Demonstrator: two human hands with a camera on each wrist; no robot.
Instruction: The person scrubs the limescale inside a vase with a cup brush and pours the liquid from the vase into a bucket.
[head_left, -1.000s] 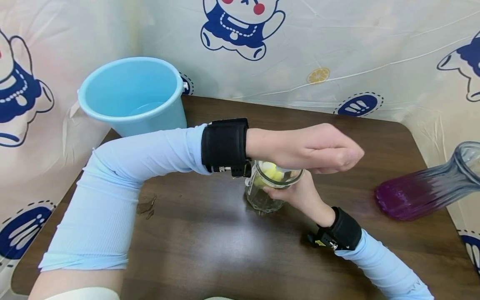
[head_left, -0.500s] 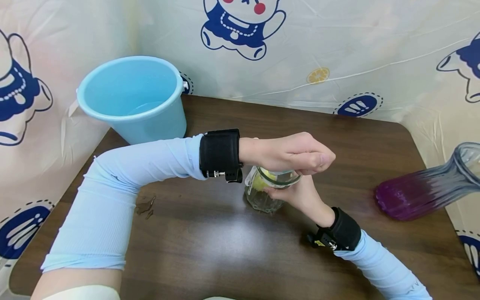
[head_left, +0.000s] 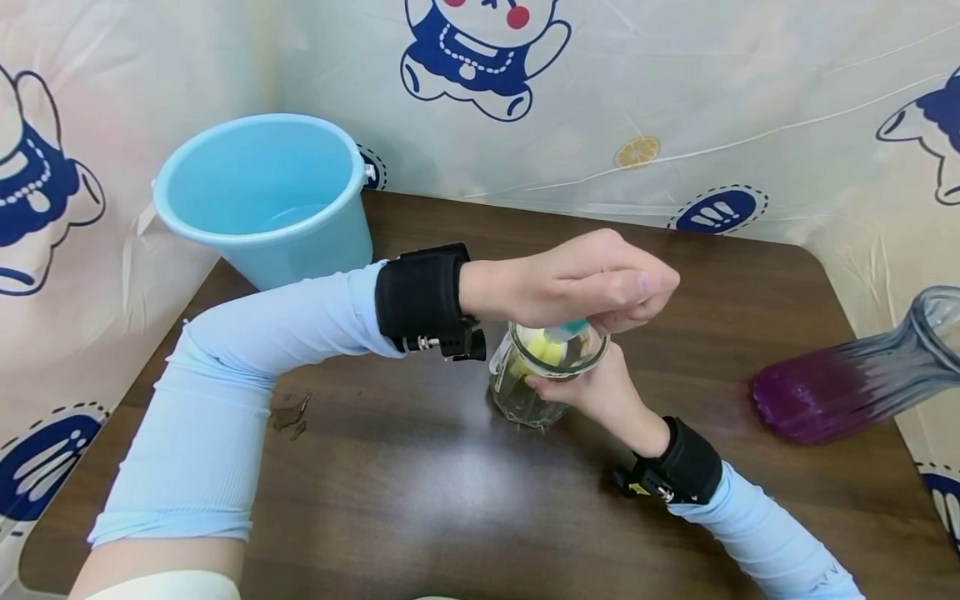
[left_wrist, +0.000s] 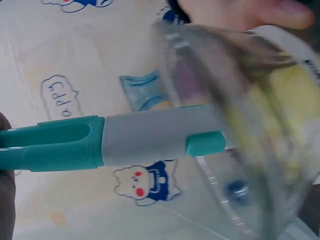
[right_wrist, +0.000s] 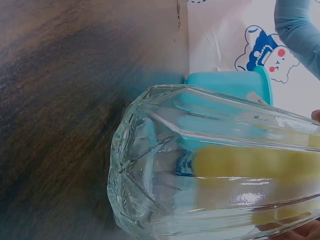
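Observation:
My left hand [head_left: 577,279] is curled above the mouth of a clear glass vase [head_left: 522,406]. It grips the end of a sponge bottle brush [left_wrist: 145,137] with a teal and grey handle, seen running into the vase in the left wrist view. The brush's yellow sponge head [right_wrist: 250,162] is inside the vase, pressed along the wall in the right wrist view. Around the vase's side, just under the rim, my right hand [head_left: 603,385] holds it, thumb in front. The vase leans slightly over the table. Most of the brush handle is hidden by my left hand in the head view.
A light blue bucket [head_left: 262,137] with some water stands at the back left. To the right is a ribbed glass vase [head_left: 832,392], purple at its base. A small wet patch [head_left: 291,414] lies on the brown table [head_left: 390,508]. A printed curtain [head_left: 637,67] surrounds the table.
My left hand has shifted left from its place a second ago, dipping toward the vase's rim and then rising again with the brush. The right hand and its vase have stayed nearly still.

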